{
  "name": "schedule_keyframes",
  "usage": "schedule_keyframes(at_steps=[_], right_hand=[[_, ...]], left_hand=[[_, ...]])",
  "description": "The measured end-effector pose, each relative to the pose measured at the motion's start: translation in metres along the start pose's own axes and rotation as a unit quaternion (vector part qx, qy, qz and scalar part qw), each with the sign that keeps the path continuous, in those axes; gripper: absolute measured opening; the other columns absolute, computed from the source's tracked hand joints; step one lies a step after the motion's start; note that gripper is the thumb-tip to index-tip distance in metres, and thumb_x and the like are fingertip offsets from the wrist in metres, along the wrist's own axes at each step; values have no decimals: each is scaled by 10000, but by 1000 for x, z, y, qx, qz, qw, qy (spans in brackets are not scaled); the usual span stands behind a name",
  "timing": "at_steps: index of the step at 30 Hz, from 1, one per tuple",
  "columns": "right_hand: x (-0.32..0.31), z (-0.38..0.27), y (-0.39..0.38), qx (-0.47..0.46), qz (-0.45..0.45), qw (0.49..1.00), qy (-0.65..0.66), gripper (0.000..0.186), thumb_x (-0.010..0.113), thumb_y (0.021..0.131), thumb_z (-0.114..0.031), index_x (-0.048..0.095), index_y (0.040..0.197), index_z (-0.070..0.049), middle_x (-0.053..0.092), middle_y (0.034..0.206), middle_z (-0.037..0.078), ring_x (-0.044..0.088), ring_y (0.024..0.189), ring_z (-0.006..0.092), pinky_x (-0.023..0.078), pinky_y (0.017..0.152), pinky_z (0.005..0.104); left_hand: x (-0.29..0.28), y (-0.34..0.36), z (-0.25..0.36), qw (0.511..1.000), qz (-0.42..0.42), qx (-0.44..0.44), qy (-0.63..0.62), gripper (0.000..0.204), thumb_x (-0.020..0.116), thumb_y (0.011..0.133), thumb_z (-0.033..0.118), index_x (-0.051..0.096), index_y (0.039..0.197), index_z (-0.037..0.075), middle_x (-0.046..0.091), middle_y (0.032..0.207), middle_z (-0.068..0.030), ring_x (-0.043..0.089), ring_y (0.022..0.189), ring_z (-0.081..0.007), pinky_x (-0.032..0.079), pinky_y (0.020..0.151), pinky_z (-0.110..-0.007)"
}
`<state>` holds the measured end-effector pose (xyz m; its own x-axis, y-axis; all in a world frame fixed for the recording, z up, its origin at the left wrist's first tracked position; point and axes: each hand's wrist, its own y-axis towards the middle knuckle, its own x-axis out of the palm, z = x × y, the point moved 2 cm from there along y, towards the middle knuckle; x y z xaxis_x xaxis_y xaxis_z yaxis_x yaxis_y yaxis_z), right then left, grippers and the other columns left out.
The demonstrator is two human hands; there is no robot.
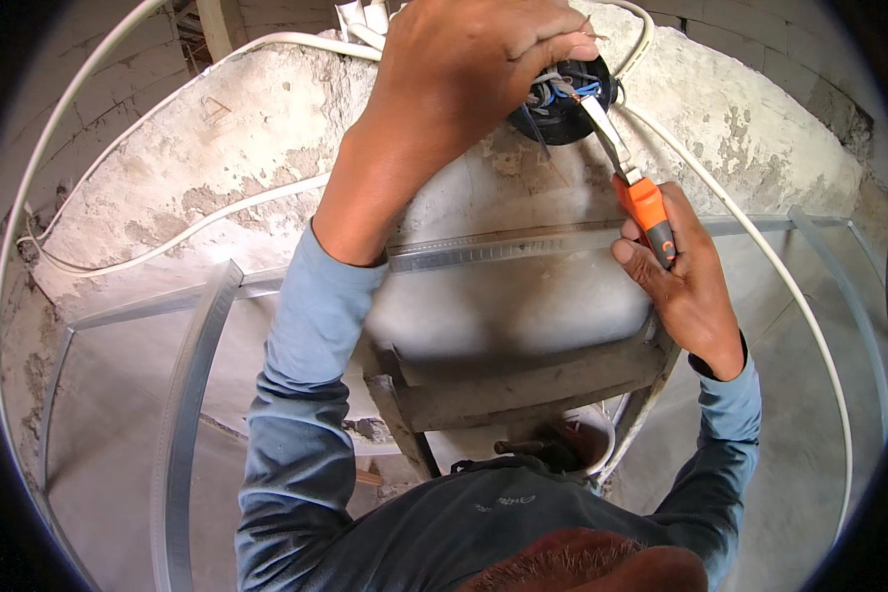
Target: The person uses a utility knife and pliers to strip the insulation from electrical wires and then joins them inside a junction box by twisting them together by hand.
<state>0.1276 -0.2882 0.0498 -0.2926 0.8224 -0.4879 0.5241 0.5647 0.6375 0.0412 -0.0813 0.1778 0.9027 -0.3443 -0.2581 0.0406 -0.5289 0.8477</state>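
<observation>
A round black junction box (567,123) sits in the wall at the top, with blue and grey wires (560,89) bunched inside it. Over its upper left side is my left hand (469,74), thumb and fingers pinched together; thin copper-coloured wire ends stick out past the thumb tip. My right hand (696,286) is wrapped around the orange and grey handles of pliers (645,205). Their metal jaws reach up into the box and touch the wires at its lower right. The back of my left hand hides part of the box.
White cables (750,227) loop along both sides of the rough plastered wall (286,118). Metal profiles (197,365) cross below and to the left. Under my arms stand a wooden ladder step (533,390) and a white bucket (602,434) with tools in it.
</observation>
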Motion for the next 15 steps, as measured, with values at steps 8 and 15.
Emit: schedule_keyframes(at_steps=[8,15], right_hand=[[-16,-13,-4,104,-66,985,124,271,751,963,-148,608,1154,-18,610,1029,3,553,940,96,462,861,248],[2,-8,-11,-58,60,995,-55,345,752,943,-133,591,1187,51,525,986,54,522,897,140,427,825,265]], left_hand=[[6,-24,0,994,67,23,81,26,641,908,38,641,921,16,599,870,-128,648,759,-283,544,636,-372],[-8,-25,0,996,15,30,77,51,656,896,58,672,917,14,617,887,-146,644,771,-320,536,663,-402]])
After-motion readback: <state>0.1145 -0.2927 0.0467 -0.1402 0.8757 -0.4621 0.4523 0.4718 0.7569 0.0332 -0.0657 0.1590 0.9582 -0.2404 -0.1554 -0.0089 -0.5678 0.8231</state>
